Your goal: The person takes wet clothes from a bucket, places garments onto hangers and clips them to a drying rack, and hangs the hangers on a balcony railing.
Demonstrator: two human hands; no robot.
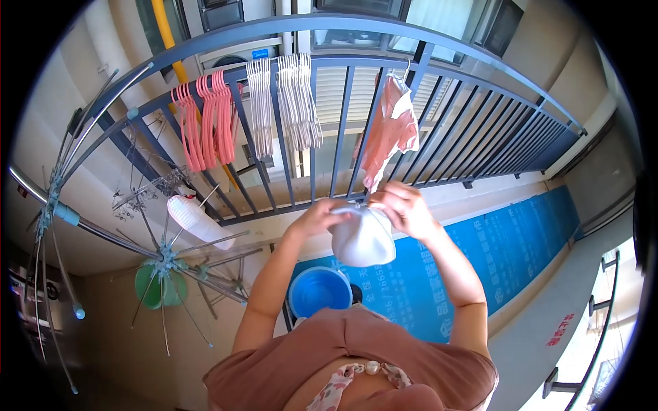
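Observation:
Both hands hold up a white, rounded cloth item (363, 240) in front of my body; its exact kind is not clear. My left hand (321, 218) pinches its upper left edge. My right hand (401, 207) grips the upper right edge, fingers closed together. Just beyond the right hand, a pink and white garment (392, 127) hangs from a hanger on the railing, its lower end close to my fingers. Below the white item, a blue bucket (319, 291) stands on the floor.
A dark metal railing (346, 130) curves across the front. On it hang pink hangers (218, 120) and white hangers (297, 103). At left stand a spoked metal rack (164, 260), a green bucket (159, 286) and a white rolled object (199, 220). Blue printed sheeting (480, 253) covers the floor.

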